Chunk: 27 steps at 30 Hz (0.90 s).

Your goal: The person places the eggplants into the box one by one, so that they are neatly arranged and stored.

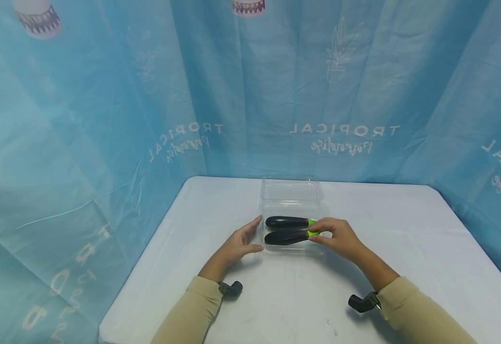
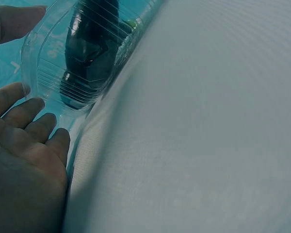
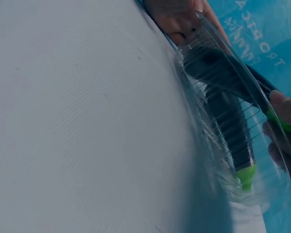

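And it's the right hand (image 1: pixel 338 235) at work, thumb and fingers pinching the green end of the nearer eggplant (image 1: pixel 285 237), whose dark body sits within the clear container (image 1: pixel 293 210), just beside the farther eggplant (image 1: pixel 285 222). Across at the container's left edge, the left hand (image 1: pixel 238 244) has thumb and fingers spread apart, while the transparent lid (image 1: pixel 291 189) lies folded back behind.

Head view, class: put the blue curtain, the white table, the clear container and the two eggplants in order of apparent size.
1. Blue curtain
2. White table
3. Clear container
4. Rear eggplant and front eggplant: unranked, since they look alike and the right hand partly covers the front one.
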Motion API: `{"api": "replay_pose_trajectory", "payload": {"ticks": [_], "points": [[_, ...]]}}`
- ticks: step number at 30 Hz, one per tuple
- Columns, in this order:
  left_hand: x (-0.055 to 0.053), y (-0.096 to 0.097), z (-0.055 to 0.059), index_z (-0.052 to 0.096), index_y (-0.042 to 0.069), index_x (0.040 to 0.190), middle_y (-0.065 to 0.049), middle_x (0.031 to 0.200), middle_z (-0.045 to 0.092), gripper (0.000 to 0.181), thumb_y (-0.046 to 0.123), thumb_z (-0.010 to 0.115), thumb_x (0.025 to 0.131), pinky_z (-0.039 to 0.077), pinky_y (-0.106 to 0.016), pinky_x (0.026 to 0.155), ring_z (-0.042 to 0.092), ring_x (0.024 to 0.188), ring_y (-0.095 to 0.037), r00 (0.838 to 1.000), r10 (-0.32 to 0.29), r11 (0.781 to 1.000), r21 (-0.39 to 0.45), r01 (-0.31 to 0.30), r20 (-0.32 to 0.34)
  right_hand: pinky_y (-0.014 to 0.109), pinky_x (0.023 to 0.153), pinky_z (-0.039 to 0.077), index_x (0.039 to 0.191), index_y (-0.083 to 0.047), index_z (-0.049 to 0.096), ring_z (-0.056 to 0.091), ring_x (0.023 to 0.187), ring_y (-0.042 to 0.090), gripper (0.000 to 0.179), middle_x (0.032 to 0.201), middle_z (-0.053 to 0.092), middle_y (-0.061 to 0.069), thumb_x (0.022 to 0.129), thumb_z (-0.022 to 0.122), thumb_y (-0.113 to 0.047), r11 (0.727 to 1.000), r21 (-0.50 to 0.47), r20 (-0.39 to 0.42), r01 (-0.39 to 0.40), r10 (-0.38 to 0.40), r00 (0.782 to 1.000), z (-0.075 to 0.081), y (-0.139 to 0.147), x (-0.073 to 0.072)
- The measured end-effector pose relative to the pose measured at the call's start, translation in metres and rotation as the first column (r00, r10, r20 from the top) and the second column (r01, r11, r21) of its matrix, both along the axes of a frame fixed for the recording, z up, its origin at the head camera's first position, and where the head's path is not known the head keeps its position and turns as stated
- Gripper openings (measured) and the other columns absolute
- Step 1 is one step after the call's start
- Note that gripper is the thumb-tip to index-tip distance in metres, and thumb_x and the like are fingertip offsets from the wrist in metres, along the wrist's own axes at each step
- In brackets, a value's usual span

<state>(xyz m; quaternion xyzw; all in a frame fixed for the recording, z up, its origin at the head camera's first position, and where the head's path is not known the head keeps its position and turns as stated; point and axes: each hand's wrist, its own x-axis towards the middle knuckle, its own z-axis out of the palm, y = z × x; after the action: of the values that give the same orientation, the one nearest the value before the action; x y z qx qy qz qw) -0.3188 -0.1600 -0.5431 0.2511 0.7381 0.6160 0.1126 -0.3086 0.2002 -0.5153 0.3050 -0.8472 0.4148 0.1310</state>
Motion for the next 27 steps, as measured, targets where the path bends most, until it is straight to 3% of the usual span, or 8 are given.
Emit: {"api": "replay_pose_trajectory", "payload": {"ticks": [6,15,18,23,27], "points": [[0.001,0.0,0.001,0.028,0.011,0.167,-0.002,0.173,0.021,0.095,0.003,0.082,0.09,0.022,-0.031,0.124,0.021,0.157,-0.022,1.0,0.004,1.0,-0.009,-0.004,0.004,0.049,0.077,0.064,0.105,-0.02,0.082,0.072,0.09,0.008,0.024,0.103,0.074,-0.013,0.084,0.091,-0.012,0.998,0.04,-0.019,-0.039,0.04,0.999,0.003,-0.004,-0.001],[0.0,0.0,0.002,0.028,0.011,0.167,-0.002,0.173,0.022,0.095,0.004,0.083,0.09,0.022,-0.033,0.125,0.021,0.157,-0.022,1.0,0.008,1.0,-0.011,-0.008,0.0,0.052,0.084,0.062,0.119,-0.006,0.079,0.074,0.098,0.014,0.037,0.108,0.078,-0.003,0.085,0.091,-0.011,0.99,0.138,-0.003,-0.028,0.029,1.0,0.007,-0.001,-0.001],[0.0,0.001,0.002,0.029,0.011,0.167,-0.002,0.173,0.021,0.095,0.004,0.083,0.09,0.021,-0.033,0.125,0.02,0.157,-0.023,1.0,0.01,1.0,-0.009,-0.01,-0.002,0.054,0.08,0.063,0.12,-0.006,0.078,0.074,0.1,0.016,0.037,0.109,0.078,0.001,0.086,0.09,-0.011,0.988,0.153,0.004,-0.03,0.03,1.0,0.009,0.0,-0.001],[0.002,0.001,0.002,0.03,0.011,0.167,-0.003,0.172,0.023,0.094,0.005,0.083,0.089,0.023,-0.033,0.124,0.022,0.157,-0.024,1.0,0.015,1.0,-0.014,-0.015,-0.003,0.054,0.08,0.063,0.117,-0.007,0.079,0.074,0.098,0.015,0.031,0.108,0.078,-0.002,0.087,0.089,-0.012,0.994,0.105,-0.045,-0.018,0.023,0.999,0.008,0.004,-0.001],[-0.001,0.0,0.002,0.031,0.012,0.167,-0.002,0.171,0.027,0.09,0.008,0.082,0.092,0.026,-0.032,0.123,0.027,0.155,-0.022,1.0,0.026,1.0,-0.018,-0.025,0.011,0.049,0.088,0.061,0.112,-0.006,0.08,0.073,0.101,0.019,0.024,0.109,0.078,-0.002,0.089,0.086,-0.009,0.997,0.017,-0.161,0.076,-0.072,0.984,0.007,0.009,-0.003]]}}
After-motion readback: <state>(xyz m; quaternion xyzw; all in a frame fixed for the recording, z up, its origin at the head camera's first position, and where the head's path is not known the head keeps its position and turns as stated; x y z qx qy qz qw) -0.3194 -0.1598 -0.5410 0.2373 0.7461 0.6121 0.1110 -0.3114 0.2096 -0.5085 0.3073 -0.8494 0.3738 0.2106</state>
